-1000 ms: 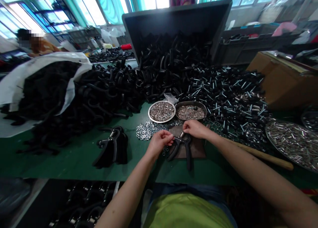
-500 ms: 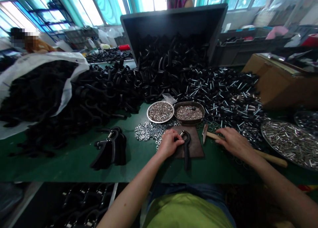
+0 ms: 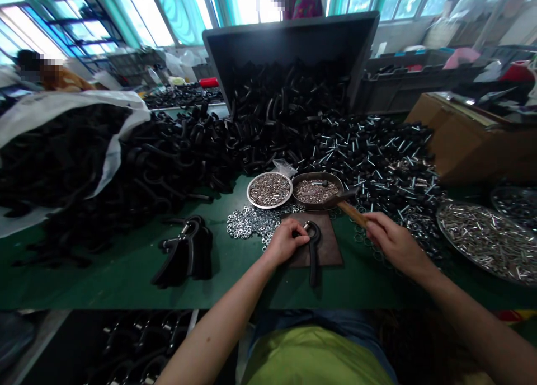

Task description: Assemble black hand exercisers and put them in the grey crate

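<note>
My left hand [image 3: 289, 239] pinches the ring end of a black curved handle [image 3: 313, 264], which lies on a brown square pad [image 3: 333, 248]. A small metal pin or bolt shows at the ring beside my fingertips. My right hand [image 3: 390, 236] is wrapped round the wooden handle of a hammer [image 3: 353, 212]. The hammer's head is raised beside the dark oval dish, up and to the right of the pad. Several similar black handles [image 3: 193, 250] stand grouped on the green table to the left.
A round dish [image 3: 248, 193] of metal rings and a dark oval dish [image 3: 296, 201] of small metal parts stand behind the pad. Loose nuts [image 3: 243, 224] lie nearby. Black parts heap against a tipped grey crate [image 3: 289, 38]. A pan of pins [image 3: 482, 239] and a cardboard box [image 3: 453, 139] are right.
My right hand has closed round the hammer handle and lifted it off the table, its head now farther back. My left hand stays on the black handle.
</note>
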A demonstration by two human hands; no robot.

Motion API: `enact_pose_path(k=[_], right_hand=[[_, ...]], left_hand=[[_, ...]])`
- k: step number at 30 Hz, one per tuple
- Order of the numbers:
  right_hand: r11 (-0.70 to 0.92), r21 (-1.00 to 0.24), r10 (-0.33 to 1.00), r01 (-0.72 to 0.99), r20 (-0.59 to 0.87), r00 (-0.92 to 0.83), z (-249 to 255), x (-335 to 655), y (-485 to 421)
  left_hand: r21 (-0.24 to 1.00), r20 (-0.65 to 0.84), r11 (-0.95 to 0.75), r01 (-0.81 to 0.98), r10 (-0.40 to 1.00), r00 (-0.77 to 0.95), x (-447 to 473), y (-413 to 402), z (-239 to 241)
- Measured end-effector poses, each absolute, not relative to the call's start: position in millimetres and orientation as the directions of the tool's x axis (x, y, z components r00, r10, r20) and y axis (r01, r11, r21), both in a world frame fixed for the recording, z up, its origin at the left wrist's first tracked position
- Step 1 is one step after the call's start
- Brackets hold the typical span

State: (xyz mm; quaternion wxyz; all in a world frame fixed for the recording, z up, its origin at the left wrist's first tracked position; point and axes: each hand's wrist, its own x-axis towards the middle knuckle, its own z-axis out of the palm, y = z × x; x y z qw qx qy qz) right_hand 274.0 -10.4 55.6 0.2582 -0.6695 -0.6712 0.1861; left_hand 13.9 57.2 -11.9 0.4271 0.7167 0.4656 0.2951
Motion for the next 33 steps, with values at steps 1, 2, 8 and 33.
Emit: enact_pose_path(k=[1,2,8,33], right_hand=[[0.062,-0.642,0.991,0.764,0.133,0.032,65.1,264.9,-12.1],[0.092,-0.661,0.984,0.745,0.176,0.036,71.6,256.5,-13.7],[0.215,-0.492,0.969,0.844,0.219,-0.119,49.2,236.2,-10.6],[0.323,-0.416,0.923,0.85,0.335,-0.187,53.5,227.5,-48.5]], left_hand=[[0.888,0.01,-0.186,0.421,0.922,0.387,14.1,58.4,-11.3],[0.888,-0.013,-0.164,0.431,0.925,0.379,14.4,59.6,-10.7],[0.867,-0.118,-0.073,0.492,0.931,0.346,16.5,62.4,-5.7],[0.426,0.135,-0.261,0.866,0.965,0.225,-1.0,-7.4,-8.6]])
